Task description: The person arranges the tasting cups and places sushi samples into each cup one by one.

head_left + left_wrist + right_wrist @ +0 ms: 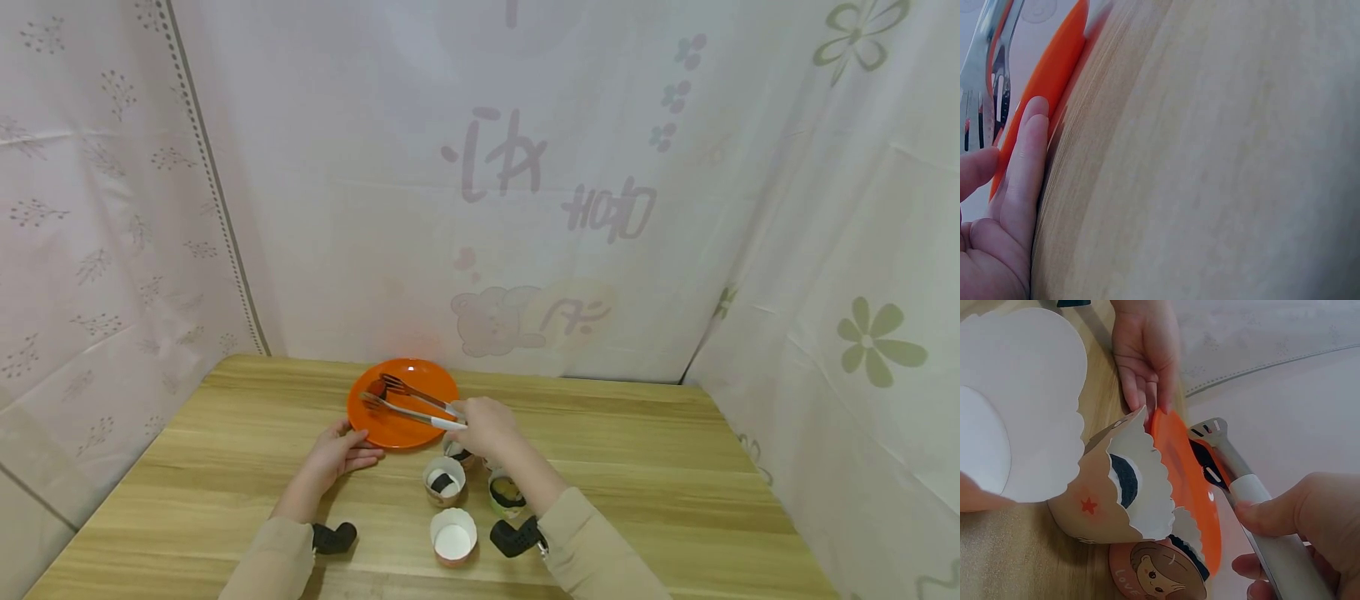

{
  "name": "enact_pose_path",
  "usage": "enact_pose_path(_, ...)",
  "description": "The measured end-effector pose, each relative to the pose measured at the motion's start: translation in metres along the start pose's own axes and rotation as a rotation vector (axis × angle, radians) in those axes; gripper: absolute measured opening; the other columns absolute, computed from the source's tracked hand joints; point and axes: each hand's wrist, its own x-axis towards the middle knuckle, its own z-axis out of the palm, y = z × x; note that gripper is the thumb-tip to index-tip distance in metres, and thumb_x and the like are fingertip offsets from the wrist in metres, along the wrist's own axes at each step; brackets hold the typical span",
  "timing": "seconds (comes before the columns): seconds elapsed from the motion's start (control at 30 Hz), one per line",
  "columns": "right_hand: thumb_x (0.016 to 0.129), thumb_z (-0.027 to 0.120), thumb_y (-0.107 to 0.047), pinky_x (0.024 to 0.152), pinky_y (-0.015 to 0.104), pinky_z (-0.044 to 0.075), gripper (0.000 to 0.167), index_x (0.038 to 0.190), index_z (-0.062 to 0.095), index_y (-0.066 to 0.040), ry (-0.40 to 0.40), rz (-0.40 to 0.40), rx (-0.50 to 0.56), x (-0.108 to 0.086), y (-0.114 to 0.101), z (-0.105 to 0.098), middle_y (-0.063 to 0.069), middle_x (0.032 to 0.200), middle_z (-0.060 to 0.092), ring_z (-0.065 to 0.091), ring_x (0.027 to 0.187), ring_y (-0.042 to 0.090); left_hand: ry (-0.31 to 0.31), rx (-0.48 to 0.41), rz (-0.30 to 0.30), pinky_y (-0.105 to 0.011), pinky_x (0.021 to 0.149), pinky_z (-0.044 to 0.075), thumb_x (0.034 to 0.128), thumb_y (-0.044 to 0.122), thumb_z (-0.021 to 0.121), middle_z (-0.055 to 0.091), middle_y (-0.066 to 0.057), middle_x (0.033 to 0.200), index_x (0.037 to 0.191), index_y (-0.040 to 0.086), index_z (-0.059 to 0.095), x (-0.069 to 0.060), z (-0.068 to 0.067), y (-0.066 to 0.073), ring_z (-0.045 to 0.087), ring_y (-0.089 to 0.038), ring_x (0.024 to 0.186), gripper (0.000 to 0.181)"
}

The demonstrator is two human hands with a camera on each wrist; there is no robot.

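Note:
My left hand (pixel 335 456) holds the near left rim of an orange plate (pixel 401 429), thumb over the edge and straight fingers along its underside. My right hand (pixel 486 427) grips metal tongs (pixel 411 412) with white handles. Their slotted tips are spread over the plate, around a small dark reddish piece (pixel 378 388); whether they touch it I cannot tell. Below my right hand stand paper cups with scalloped rims. One cup (pixel 434 497) holds a white piece with a black band; another cup (pixel 507 506) holds a yellowish piece with a dark band.
Nearest me, a paper cup (pixel 453 539) shows its bare white inside. A further cup (pixel 455 443) stands beside the plate, partly behind my right hand. All rest on a wooden table (pixel 637 467). Patterned curtains (pixel 360 208) hang behind and at both sides.

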Motion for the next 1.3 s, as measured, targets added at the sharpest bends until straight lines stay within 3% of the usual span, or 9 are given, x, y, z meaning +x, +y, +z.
enact_pose_path(0.33,0.085,0.073,-0.034,0.058,0.03,0.048,0.05,0.129,0.062,-0.014,0.019,-0.001,0.019,-0.009,0.002,-0.009,0.007,0.112,0.067,0.058,0.076,0.016,0.005,-0.017,-0.013,-0.042,0.077,0.057,0.1029,0.005,0.041,0.066,-0.023,0.092,0.147,-0.005,0.018,0.001,-0.001,0.0,0.069,-0.032,0.084,0.051)
enact_pose_path(0.8,0.084,0.075,-0.03,0.052,0.029,0.043,0.053,0.131,0.06,-0.011,0.042,-0.023,0.046,-0.02,0.008,-0.016,0.01,0.114,0.066,0.055,0.069,0.016,0.005,-0.017,-0.012,-0.041,0.076,0.057,0.1027,0.005,0.041,0.067,-0.022,0.091,0.147,-0.005,0.017,0.001,0.0,-0.001,0.069,-0.03,0.083,0.051)
enact_pose_path(1.1,0.084,0.075,-0.03,0.049,0.028,0.041,0.053,0.13,0.06,-0.009,0.056,-0.043,0.065,-0.028,0.007,-0.022,0.01,0.105,0.069,0.051,0.062,0.014,0.012,-0.009,-0.012,-0.042,0.076,0.057,0.1026,0.004,0.041,0.067,-0.022,0.091,0.147,-0.004,0.019,0.002,0.0,-0.002,0.069,-0.031,0.083,0.05)
enact_pose_path(1.3,0.083,0.075,-0.031,0.047,0.026,0.039,0.053,0.131,0.061,-0.01,0.065,-0.058,0.061,-0.033,0.007,-0.025,0.002,0.086,0.067,0.048,0.058,0.013,-0.002,-0.007,-0.005,-0.041,0.077,0.057,0.1029,0.005,0.041,0.066,-0.023,0.092,0.148,-0.004,0.017,0.001,-0.002,-0.001,0.069,-0.031,0.084,0.051)
